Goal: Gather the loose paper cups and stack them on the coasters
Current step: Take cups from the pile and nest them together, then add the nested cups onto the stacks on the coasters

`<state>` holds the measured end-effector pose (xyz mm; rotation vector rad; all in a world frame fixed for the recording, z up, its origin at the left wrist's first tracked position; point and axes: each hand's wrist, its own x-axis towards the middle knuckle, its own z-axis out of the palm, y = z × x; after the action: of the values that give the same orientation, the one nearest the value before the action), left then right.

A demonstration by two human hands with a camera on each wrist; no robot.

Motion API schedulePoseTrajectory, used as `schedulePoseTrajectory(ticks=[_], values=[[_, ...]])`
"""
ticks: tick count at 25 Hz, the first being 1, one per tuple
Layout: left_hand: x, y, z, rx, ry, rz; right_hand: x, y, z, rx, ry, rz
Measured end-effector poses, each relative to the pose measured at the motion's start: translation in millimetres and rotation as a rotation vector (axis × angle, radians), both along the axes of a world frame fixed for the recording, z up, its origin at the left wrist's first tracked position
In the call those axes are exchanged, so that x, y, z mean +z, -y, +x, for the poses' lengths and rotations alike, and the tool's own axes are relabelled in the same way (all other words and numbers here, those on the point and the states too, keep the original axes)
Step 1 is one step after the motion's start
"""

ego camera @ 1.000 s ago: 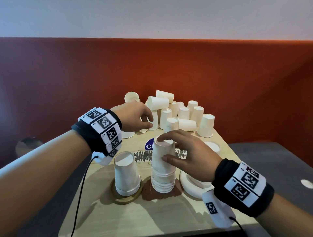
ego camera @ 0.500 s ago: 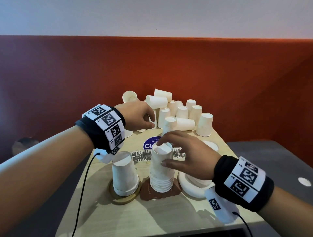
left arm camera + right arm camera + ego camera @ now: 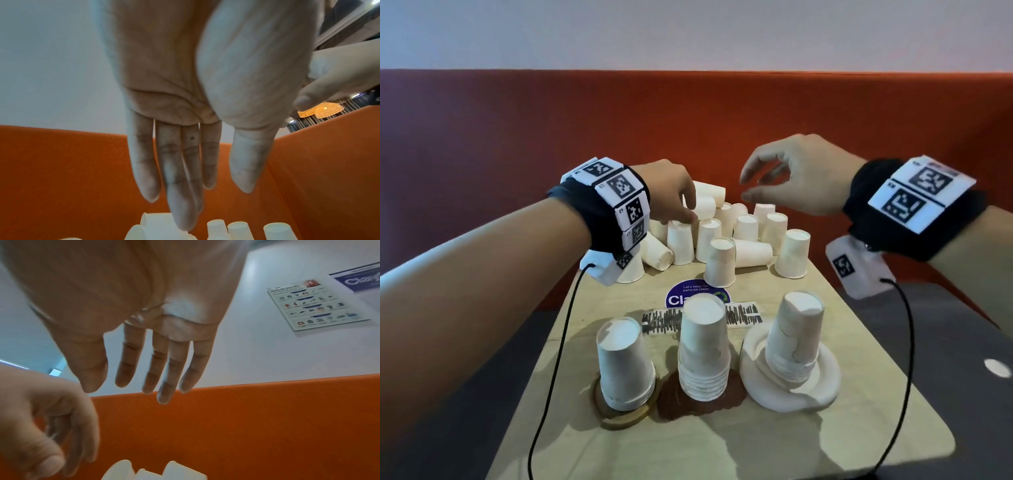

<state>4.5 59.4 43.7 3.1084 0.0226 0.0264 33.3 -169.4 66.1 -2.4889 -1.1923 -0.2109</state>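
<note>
Three upside-down white paper cup stacks stand near me: the left stack (image 3: 625,363) on a brown ring coaster (image 3: 619,416), the middle stack (image 3: 703,349) on a dark brown coaster (image 3: 671,406), the right stack (image 3: 796,335) on a white coaster (image 3: 822,380). Loose cups (image 3: 746,228) crowd the table's far end, some upright, some lying. My left hand (image 3: 685,214) reaches down into this pile with straight fingers (image 3: 180,216) touching a lying cup (image 3: 156,221), gripping nothing. My right hand (image 3: 750,186) hovers above the pile, fingers (image 3: 162,386) loosely spread and empty.
A wooden table (image 3: 774,445) carries everything; a blue round sticker (image 3: 681,298) and a scribbled strip (image 3: 743,313) lie mid-table. An orange padded wall (image 3: 517,137) rises right behind the pile. Black cables (image 3: 551,377) hang from both wrists beside the stacks.
My right hand has let go of the middle stack and risen forward over the loose cups. My left hand stays at the pile's left side.
</note>
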Motion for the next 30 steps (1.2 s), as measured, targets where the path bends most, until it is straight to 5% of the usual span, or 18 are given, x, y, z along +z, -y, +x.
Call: schedulePoseTrajectory(ticks=[4,10,16,20,25,30], values=[[-21,7,29,0.037,-0.017,-0.015,-10,10,51,-0.164,0.01,-0.053],[-80,14,57,0.078,-0.159,-0.019,-100,34,121,-0.473,-0.195,-0.112],[-115,-9,65,0.087,-0.302,-0.211,-167,50,147,-0.513,-0.324,-0.053],[-133,-15,69,0.055,-0.391,-0.171,-170,50,150,-0.523,-0.257,-0.088],[-148,-10,61,-0.027,-0.63,0.106,-168,36,142,-0.551,-0.287,-0.051],[-153,-10,55,-0.108,-0.628,0.22,-142,25,126,-0.559,-0.256,-0.064]])
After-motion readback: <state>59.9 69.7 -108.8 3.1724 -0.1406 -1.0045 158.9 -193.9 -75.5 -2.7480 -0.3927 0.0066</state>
